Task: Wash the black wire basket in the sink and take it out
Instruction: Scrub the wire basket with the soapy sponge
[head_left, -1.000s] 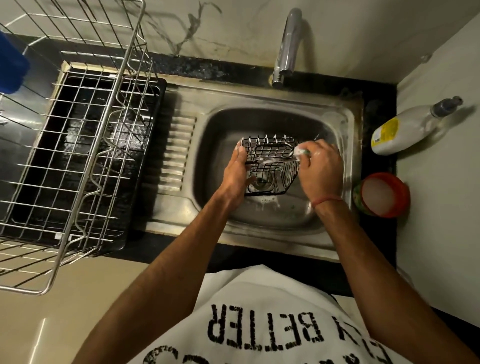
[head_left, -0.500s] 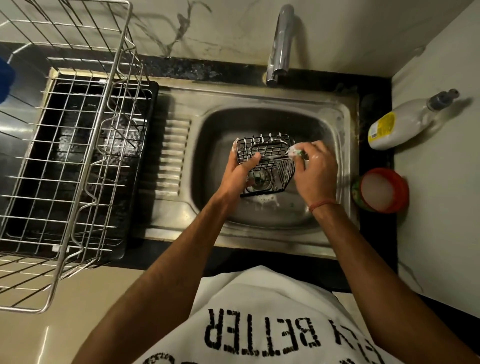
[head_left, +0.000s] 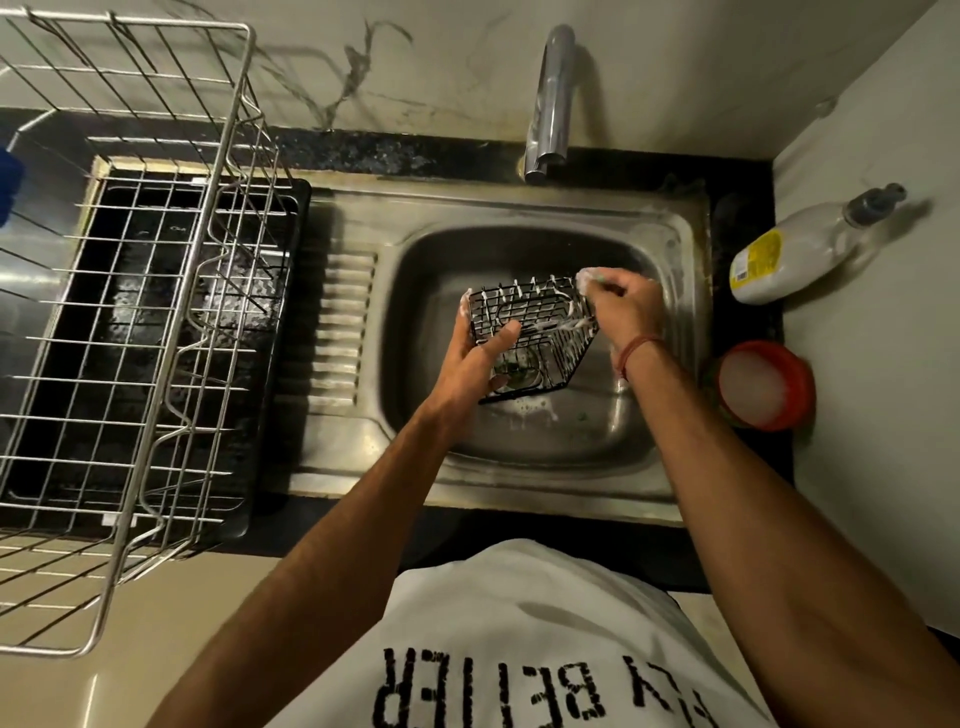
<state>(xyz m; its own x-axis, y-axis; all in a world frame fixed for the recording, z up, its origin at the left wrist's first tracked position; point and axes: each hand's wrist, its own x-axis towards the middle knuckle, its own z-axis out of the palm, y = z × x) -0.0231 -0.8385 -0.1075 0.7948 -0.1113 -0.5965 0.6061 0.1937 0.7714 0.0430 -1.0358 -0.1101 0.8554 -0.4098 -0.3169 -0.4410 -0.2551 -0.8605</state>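
Over the steel sink (head_left: 670, 467) basin | black wire basket (head_left: 540, 332) held tilted, soapy | left hand (head_left: 475, 364) grips its left side | right hand (head_left: 626, 306) fingers curled round a foamy scrubber (head_left: 589, 278) at its top right corner

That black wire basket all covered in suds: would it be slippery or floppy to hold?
Probably slippery: white foam coats the black wire basket, and the left hand grips it with fingers hooked through the mesh. Likely stiff, since its grid keeps straight lines while held tilted over the sink. Probably light for its size, being mostly open wire held up from one side.
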